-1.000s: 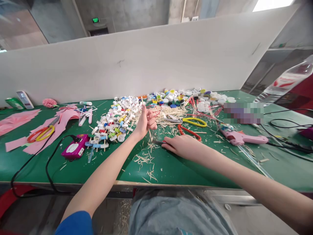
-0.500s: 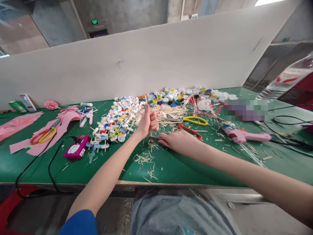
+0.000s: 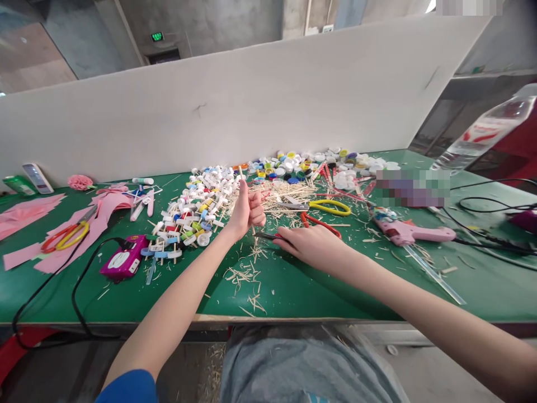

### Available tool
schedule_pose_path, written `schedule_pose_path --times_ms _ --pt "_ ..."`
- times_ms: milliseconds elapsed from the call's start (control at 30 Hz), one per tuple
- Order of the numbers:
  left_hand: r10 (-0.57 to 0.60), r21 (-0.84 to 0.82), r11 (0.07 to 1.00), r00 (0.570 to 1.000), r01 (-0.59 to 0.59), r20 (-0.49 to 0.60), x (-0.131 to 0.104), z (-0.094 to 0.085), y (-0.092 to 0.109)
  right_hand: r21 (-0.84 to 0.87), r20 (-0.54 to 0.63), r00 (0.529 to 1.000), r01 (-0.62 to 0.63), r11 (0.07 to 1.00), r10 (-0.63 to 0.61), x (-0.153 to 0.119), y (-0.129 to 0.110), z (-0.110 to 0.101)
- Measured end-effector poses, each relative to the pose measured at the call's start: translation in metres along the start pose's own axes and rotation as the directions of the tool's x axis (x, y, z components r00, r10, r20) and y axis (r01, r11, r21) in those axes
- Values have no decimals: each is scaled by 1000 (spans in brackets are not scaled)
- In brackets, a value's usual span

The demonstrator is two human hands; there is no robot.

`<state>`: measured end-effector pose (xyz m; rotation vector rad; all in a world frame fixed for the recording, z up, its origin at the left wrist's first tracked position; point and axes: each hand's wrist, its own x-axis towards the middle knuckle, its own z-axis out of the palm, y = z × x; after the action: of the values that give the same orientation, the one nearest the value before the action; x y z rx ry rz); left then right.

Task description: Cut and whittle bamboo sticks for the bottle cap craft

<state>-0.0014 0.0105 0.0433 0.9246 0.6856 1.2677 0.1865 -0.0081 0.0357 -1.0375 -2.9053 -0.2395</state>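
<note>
My left hand [image 3: 245,211] is closed around a thin wooden stick [image 3: 240,172], thumb up. The stick stands nearly upright; its top shows above the thumb and its lower end below the fist. My right hand [image 3: 308,242] grips a small dark-bladed knife [image 3: 266,236], its handle mostly covered by the fingers. The blade lies against or right beside the stick's lower end; contact is too small to tell. Under the hands, wood shavings [image 3: 243,275] are scattered. Behind my right hand lie open scissors [image 3: 331,207] with yellow and red handles, on a heap of thin sticks [image 3: 271,198].
Bottle caps with sticks [image 3: 212,187] are piled at centre left, loose caps [image 3: 293,167] along the white partition [image 3: 235,106]. A pink glue gun [image 3: 413,230] and water bottle [image 3: 484,131] stand right. Left are a purple box [image 3: 125,257] with cable, pink paper [image 3: 113,210] and scissors [image 3: 73,235].
The camera view has turned slightly right, so the table's things appear shifted left. The knife blade lies flatter across the stick's lower end; both hands keep their grips.
</note>
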Motion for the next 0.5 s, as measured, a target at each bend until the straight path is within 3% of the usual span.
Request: schedule_pose_path --times_ms 233,500 --pt "14 53 998 999 -16 33 4 -7 -3 -66 -3 1000 -4 998 4 13 -4 6" --pt "30 79 996 999 -31 20 2 -5 -2 -62 45 998 46 997 -44 10 -11 3"
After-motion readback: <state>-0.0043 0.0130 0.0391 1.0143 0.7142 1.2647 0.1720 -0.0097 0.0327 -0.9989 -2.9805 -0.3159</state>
